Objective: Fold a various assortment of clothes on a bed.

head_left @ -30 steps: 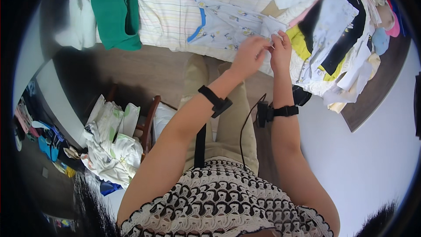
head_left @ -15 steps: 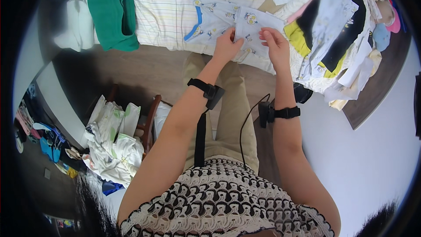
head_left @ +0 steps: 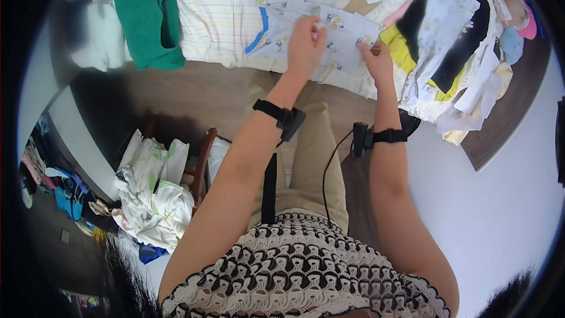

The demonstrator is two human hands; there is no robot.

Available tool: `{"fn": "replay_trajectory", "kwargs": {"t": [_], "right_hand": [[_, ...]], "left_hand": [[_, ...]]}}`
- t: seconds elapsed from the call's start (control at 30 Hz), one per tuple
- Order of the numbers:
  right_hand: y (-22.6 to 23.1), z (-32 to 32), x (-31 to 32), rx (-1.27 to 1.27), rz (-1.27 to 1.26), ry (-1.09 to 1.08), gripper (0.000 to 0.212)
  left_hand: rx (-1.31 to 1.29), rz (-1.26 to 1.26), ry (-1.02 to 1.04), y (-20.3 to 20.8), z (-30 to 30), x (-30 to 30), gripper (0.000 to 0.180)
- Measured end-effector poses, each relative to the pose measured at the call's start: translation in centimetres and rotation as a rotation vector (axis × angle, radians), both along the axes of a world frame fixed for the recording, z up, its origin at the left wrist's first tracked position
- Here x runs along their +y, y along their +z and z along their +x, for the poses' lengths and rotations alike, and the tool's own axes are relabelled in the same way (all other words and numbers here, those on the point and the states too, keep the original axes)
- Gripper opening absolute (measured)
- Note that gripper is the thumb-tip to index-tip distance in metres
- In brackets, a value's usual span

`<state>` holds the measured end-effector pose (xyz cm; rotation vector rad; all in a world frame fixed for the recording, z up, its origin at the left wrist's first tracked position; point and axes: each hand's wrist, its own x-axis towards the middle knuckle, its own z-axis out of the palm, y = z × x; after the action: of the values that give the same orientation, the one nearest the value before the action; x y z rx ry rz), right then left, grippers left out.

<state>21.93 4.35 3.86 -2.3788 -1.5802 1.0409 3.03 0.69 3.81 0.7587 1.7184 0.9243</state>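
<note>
A pale printed child's shirt [head_left: 347, 32] with a blue trimmed edge lies spread on the bed, its right part folded over in a panel. Above its middle is my left hand [head_left: 305, 50], fingers loosely bent and thumb apart, with nothing seen in it. My right hand [head_left: 379, 63] pinches the shirt's right edge between thumb and fingers; some of its fingertips are hidden by the cloth.
A striped sheet [head_left: 215, 17] covers the bed. Green folded clothing [head_left: 147, 23] lies left. To the right is a heap with a black garment [head_left: 471, 41], a pale printed garment [head_left: 444, 17] and yellow cloth [head_left: 399, 50]. A chair [head_left: 203, 159] stands lower left beside piled white clothes [head_left: 156, 194].
My left hand has moved up and come off the panel's fold. My right hand has shifted right and down to the shirt's right edge, and its fingers have closed there.
</note>
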Motion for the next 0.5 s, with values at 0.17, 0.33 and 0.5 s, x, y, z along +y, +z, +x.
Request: {"fn": "replay_trajectory", "kwargs": {"t": [0.17,0.33,0.5], "right_hand": [[0.1,-2.1,-1.1,0.569,-0.045,-0.188,0.021],[4.2,-8.1,-2.0,0.435,0.015,0.05,0.018],[5.5,-16.2,-3.1,0.614,-0.066,0.2,0.021]], "left_hand": [[0.094,0.153,-0.157,-3.0,2.2,-2.5,0.047],[-0.691,-0.082,-0.044,-0.1,-0.7,-1.4,0.053],[-0.756,-0.173,0.261,0.0,-8.6,-2.6,0.038]]}}
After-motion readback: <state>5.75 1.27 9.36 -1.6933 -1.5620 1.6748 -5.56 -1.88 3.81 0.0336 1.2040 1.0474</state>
